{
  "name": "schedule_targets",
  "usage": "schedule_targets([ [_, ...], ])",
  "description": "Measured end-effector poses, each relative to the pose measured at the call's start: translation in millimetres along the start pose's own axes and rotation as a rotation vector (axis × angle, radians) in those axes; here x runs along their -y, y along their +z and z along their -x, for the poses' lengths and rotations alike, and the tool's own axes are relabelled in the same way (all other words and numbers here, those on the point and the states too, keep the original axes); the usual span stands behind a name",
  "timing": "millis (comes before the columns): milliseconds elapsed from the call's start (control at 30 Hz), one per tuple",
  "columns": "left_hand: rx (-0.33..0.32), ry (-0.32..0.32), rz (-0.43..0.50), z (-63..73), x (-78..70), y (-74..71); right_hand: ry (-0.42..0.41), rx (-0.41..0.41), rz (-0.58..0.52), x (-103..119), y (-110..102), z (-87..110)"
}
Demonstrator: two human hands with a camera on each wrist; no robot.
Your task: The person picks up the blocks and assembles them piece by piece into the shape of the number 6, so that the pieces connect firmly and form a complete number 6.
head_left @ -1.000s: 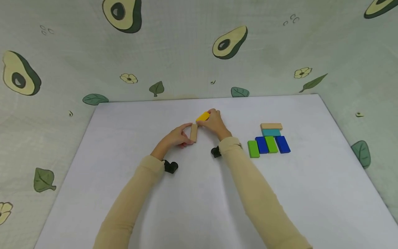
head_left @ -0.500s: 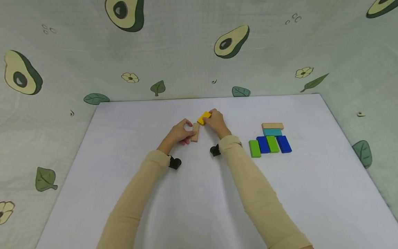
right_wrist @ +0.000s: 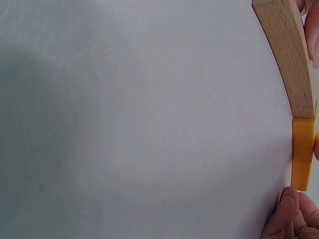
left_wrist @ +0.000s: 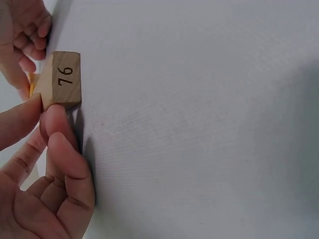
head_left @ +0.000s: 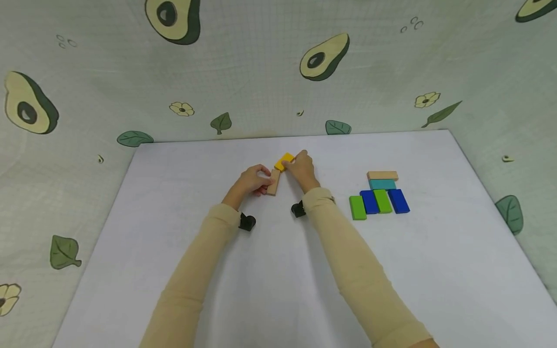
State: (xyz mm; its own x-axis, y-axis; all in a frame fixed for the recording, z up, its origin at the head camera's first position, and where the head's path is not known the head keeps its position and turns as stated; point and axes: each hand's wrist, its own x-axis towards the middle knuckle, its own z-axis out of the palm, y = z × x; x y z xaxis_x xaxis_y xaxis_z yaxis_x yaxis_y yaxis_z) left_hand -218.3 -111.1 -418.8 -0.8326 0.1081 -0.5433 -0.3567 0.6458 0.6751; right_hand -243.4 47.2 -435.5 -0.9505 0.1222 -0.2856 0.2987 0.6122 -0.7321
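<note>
Near the far middle of the table, my left hand (head_left: 251, 181) pinches a natural wood block (head_left: 273, 183) between thumb and fingers. In the left wrist view the end of the wood block (left_wrist: 66, 77) carries the number 76. My right hand (head_left: 303, 171) holds a yellow block (head_left: 284, 162) at its right side. The yellow block sits at the wood block's far end, angled to the right. Seen from the right wrist, the yellow block (right_wrist: 302, 154) meets the end of the wood block (right_wrist: 285, 55), both flat on the white surface.
To the right lies a group of blocks: a wood one (head_left: 382, 175) behind a teal one (head_left: 382, 184), then green (head_left: 358, 208) and blue (head_left: 399, 201) ones in a row before them. The white table (head_left: 243, 290) ends at an avocado-print cloth (head_left: 261, 72).
My left hand has shifted its fingers along the wood block and regripped it. The wood and yellow blocks have come together end to end, with the yellow one slightly turned.
</note>
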Motion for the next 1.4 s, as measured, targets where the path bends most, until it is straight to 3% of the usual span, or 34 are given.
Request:
schedule_targets([
  [433,-0.001,-0.037,0.085,-1.6,-1.5,1.4,-0.036,-0.007,0.029,1.5,-1.7,2.0],
  [1033,-0.005,-0.051,0.117,-1.2,-5.3,0.2,-0.047,-0.028,0.035,1.7,-1.0,2.5],
  [1167,-0.013,-0.056,0.126,-2.5,-6.2,1.3,-0.057,0.001,-0.002,-1.3,-5.2,3.7],
  [1400,-0.006,-0.070,0.155,-3.6,-4.9,0.1,-0.062,0.128,-0.032,-2.4,-25.2,14.9],
])
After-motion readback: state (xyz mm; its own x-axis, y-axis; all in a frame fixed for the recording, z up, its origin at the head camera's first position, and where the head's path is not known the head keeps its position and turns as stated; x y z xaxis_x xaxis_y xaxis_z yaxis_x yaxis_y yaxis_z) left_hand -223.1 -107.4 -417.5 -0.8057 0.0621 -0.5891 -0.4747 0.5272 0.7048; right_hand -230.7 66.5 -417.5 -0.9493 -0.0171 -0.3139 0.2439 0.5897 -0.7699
